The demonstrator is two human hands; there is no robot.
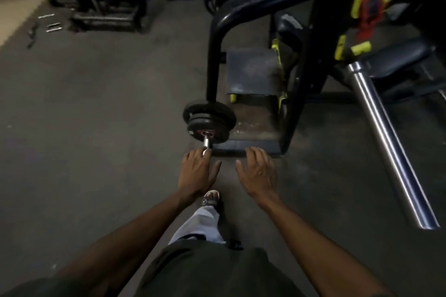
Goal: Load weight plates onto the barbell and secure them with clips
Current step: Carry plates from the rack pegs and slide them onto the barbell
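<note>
The stacked black round weight plates (209, 120) sit on the short chrome bar end (207, 142) by the dark machine frame (251, 2), unclipped as far as shows, so they could slide off if the left hand (196, 171), whose fingers seem to pinch the tip, jolts it while the right hand (258, 171) hovers spread and empty.

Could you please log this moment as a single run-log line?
left hand: fingers at bar end | right hand: open, holding nothing | plates: stacked on bar, on floor | clip: none visible

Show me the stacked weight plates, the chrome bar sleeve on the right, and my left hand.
weight plates (209, 125), head view, face of nearest plate.
chrome bar sleeve (386, 132), head view, mid-length.
left hand (196, 171), head view, back of hand.
</note>
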